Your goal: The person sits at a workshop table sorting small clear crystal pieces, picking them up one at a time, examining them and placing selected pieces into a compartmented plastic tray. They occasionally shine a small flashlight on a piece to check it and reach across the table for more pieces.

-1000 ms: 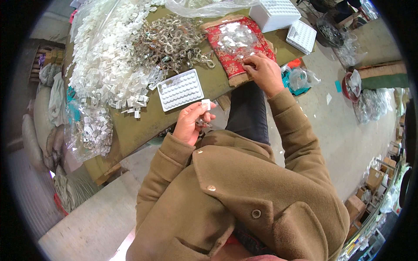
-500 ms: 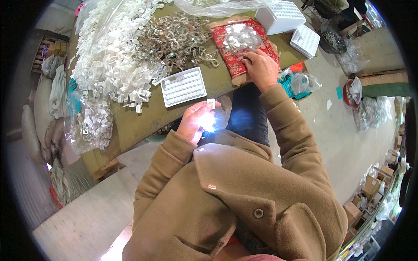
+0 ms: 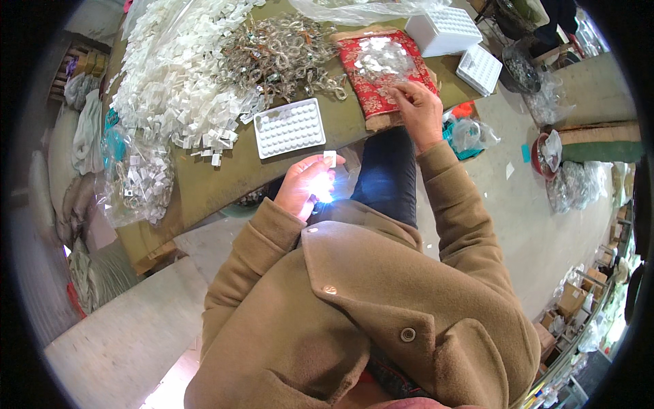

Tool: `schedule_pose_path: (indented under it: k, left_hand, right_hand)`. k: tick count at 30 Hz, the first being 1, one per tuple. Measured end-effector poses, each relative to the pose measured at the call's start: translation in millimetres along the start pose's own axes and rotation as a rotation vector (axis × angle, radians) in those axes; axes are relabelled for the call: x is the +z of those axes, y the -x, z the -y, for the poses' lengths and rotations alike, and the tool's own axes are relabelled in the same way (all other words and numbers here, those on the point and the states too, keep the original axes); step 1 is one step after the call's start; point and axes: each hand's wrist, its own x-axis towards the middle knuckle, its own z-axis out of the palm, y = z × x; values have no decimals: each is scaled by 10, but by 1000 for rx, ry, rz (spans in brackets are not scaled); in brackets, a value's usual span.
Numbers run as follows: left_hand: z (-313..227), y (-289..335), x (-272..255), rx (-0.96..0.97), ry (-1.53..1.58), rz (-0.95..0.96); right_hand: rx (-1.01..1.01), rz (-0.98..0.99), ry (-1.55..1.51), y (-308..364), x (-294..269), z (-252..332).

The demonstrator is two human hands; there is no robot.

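Nearest the lower edge, a brown coat (image 3: 368, 273) is seen, with both sleeves stretched forward. Ahead of it, a small white square piece (image 3: 330, 159) is pinched by the left hand (image 3: 297, 188); it is held at the fingertips, on the far side of the grip, and is raised clear of the table (image 3: 211, 198). Below the piece, the curled fingers are partly washed out by a bright glow (image 3: 322, 186), so whether anything else is held there cannot be told. Just beyond, a white tray (image 3: 289, 129) with rows of round hollows is set near the table's edge. To its right, the right hand (image 3: 422, 114) is held over the near part of a red patterned pad (image 3: 371, 102), its thumb and forefinger brought close together; whether anything is gripped between them cannot be told. Farther along the pad, shiny flat pieces (image 3: 385, 58) are heaped. Across the table, a tangle of looped bands (image 3: 279, 54) and a broad white pile (image 3: 184, 82) are spread, and white trays are stacked (image 3: 444, 31) at the far right.
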Motion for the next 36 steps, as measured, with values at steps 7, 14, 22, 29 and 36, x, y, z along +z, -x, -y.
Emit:
schedule_pose_path:
  k: [7, 14, 22, 29, 36]
  left_hand:
    - [-125, 67, 49, 18, 87, 7]
    - [-300, 193, 60, 88, 179, 25]
    - [-386, 196, 41, 216, 242, -14]
    - [-388, 202, -74, 169, 219, -24]
    - [-311, 121, -24, 155, 209, -9]
  right_hand:
    - [435, 175, -900, -51, 26, 169]
    - [568, 413, -1309, 89, 105, 633]
    - [498, 494, -1358, 82, 277, 831]
    - [346, 199, -401, -166, 255, 185]
    - [350, 478, -435, -249, 213, -35]
